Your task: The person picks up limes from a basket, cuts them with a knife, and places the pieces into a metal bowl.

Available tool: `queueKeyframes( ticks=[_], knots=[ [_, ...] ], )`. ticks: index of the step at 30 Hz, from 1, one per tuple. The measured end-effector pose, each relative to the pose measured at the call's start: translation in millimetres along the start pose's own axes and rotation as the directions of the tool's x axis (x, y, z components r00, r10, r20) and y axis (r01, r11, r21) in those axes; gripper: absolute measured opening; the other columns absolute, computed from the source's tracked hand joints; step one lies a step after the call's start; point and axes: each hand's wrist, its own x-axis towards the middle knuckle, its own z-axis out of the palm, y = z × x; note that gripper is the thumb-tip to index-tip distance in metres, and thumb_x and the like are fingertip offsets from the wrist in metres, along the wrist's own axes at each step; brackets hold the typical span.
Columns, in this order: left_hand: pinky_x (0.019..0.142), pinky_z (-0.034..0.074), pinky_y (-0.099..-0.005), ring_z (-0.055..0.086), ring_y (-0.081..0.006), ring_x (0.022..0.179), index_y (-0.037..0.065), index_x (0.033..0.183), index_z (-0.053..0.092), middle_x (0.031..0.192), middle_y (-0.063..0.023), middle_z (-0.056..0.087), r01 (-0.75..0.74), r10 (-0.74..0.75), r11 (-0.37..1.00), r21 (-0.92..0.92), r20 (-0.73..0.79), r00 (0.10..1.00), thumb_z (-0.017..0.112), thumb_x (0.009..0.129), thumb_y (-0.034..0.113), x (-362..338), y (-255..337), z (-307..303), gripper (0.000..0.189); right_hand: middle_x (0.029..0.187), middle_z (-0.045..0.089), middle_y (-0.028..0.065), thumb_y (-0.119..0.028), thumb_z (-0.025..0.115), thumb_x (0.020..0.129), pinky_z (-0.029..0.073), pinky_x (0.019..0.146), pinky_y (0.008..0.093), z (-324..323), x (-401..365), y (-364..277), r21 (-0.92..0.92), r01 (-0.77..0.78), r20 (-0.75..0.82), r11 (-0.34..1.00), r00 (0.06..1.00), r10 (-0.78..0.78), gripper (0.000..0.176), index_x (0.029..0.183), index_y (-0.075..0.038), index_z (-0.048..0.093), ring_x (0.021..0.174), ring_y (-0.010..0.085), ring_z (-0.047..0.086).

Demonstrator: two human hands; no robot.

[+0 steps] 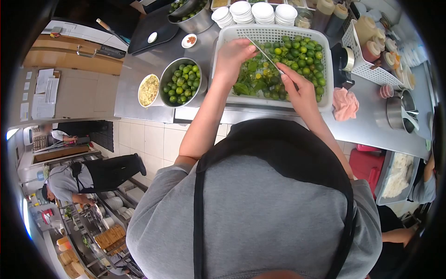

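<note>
My right hand [299,88] grips a thin metal blade [265,55], which looks like a knife, with its point slanting up and left. My left hand [233,56] is closed near the blade's tip; what its fingers hold, if anything, I cannot make out. Both hands are over a white perforated basket [328,69]. Small green limes [302,58] fill its right side, and leafy green stems [246,76] with a few yellow pieces lie at the left. To the left stands a metal pot [202,90] of more limes.
Left of the pot is a bowl of pale chopped food [148,90]. Stacked white dishes [264,13] line the back. A pink cloth [345,104] and a bottle basket [369,69] stand right. One co-worker [69,179] is at the left, another person's arm [428,174] at the right.
</note>
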Motion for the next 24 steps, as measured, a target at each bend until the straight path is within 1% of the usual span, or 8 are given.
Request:
queueKeyframes(
  ticks=[4, 8, 10, 12, 13, 14, 16, 24],
  knots=[
    [0.085, 0.049, -0.0315, 0.06, -0.0203, 0.088, -0.002, 0.095, 0.06, 0.092, -0.0102, 0.064, 0.144, -0.148, 0.876, -0.459, 0.028, 0.989, 0.062, 0.082, 0.008, 4, -4, -25, 0.017, 0.096, 0.065, 0.0141, -0.015, 0.052, 0.089, 0.046, 0.067, 0.0265, 4, -1, 2, 0.003, 0.083, -0.003, 0.997, 0.997, -0.083, 0.027, 0.115, -0.008, 0.058, 0.071, 0.0179, 0.06],
    [0.088, 0.048, -0.0327, 0.06, -0.023, 0.091, -0.002, 0.095, 0.06, 0.093, -0.0132, 0.063, 0.145, -0.174, 0.869, -0.472, -0.019, 0.984, 0.062, 0.082, 0.009, 1, 14, -63, 0.017, 0.091, 0.065, 0.0144, -0.017, 0.052, 0.089, 0.046, 0.066, 0.0264, 10, -2, 16, -0.053, 0.14, -0.014, 0.989, 0.99, -0.141, 0.027, 0.114, -0.009, 0.059, 0.07, 0.0176, 0.059],
    [0.085, 0.048, -0.0327, 0.06, -0.0187, 0.087, -0.001, 0.097, 0.06, 0.096, -0.0107, 0.063, -0.009, -0.026, 0.961, -0.276, -0.124, 0.992, 0.062, 0.081, 0.008, -6, 27, -91, 0.018, 0.088, 0.065, 0.0133, -0.018, 0.052, 0.089, 0.045, 0.066, 0.0264, 4, -2, 24, -0.059, 0.033, -0.009, 0.998, 0.999, -0.034, 0.028, 0.114, -0.009, 0.059, 0.069, 0.0165, 0.058],
    [0.082, 0.048, -0.0323, 0.061, -0.0201, 0.087, -0.002, 0.096, 0.062, 0.099, -0.0128, 0.062, 0.088, -0.001, 0.938, 0.335, -0.251, 0.968, 0.064, 0.077, 0.008, -18, 51, -118, 0.021, 0.073, 0.061, 0.0055, -0.021, 0.052, 0.09, 0.043, 0.06, 0.0236, -5, 1, 43, -0.063, -0.153, -0.012, 0.986, 0.988, 0.153, 0.029, 0.116, -0.011, 0.059, 0.062, 0.0098, 0.052],
    [0.082, 0.048, -0.0328, 0.062, -0.0223, 0.087, -0.001, 0.094, 0.063, 0.099, -0.0138, 0.062, 0.186, 0.032, 0.727, 0.661, -0.304, 0.952, 0.065, 0.074, 0.009, -21, 59, -127, 0.023, 0.073, 0.061, 0.0055, -0.021, 0.052, 0.09, 0.043, 0.06, 0.0236, -9, 3, 52, -0.065, -0.155, -0.011, 0.986, 0.988, 0.154, 0.029, 0.116, -0.011, 0.059, 0.062, 0.0098, 0.052],
    [0.082, 0.048, -0.0328, 0.062, -0.0223, 0.087, -0.001, 0.094, 0.063, 0.099, -0.0138, 0.062, 0.188, 0.03, 0.729, 0.659, -0.306, 0.952, 0.065, 0.074, 0.009, -22, 58, -131, 0.023, 0.069, 0.057, 0.0024, -0.022, 0.052, 0.09, 0.041, 0.058, 0.0221, -13, 4, 59, 0.01, -0.2, -0.03, 0.98, 0.979, 0.2, 0.03, 0.117, -0.012, 0.058, 0.06, 0.0076, 0.05],
    [0.08, 0.046, -0.0347, 0.061, -0.0257, 0.089, 0.003, 0.095, 0.065, 0.098, -0.0141, 0.063, 0.079, 0.147, 0.145, 0.986, -0.1, 0.984, 0.068, 0.069, 0.012, -25, 54, -137, 0.027, 0.063, 0.049, -0.0033, -0.023, 0.053, 0.09, 0.037, 0.054, 0.0187, -19, 6, 67, 0.156, -0.273, -0.028, 0.949, 0.959, 0.28, 0.033, 0.122, -0.016, 0.055, 0.058, 0.0035, 0.045],
    [0.076, 0.048, -0.0408, 0.061, -0.0332, 0.083, 0.003, 0.086, 0.065, 0.088, -0.0169, 0.064, -0.128, -0.207, 0.006, 0.992, 0.126, 0.97, 0.063, 0.074, 0.018, 56, -66, -20, 0.019, 0.064, 0.049, -0.0034, -0.021, 0.055, 0.089, 0.037, 0.056, 0.0197, -17, 4, 58, 0.152, -0.263, -0.063, 0.953, 0.959, 0.275, 0.034, 0.123, -0.015, 0.054, 0.06, 0.0043, 0.046]
  ],
)
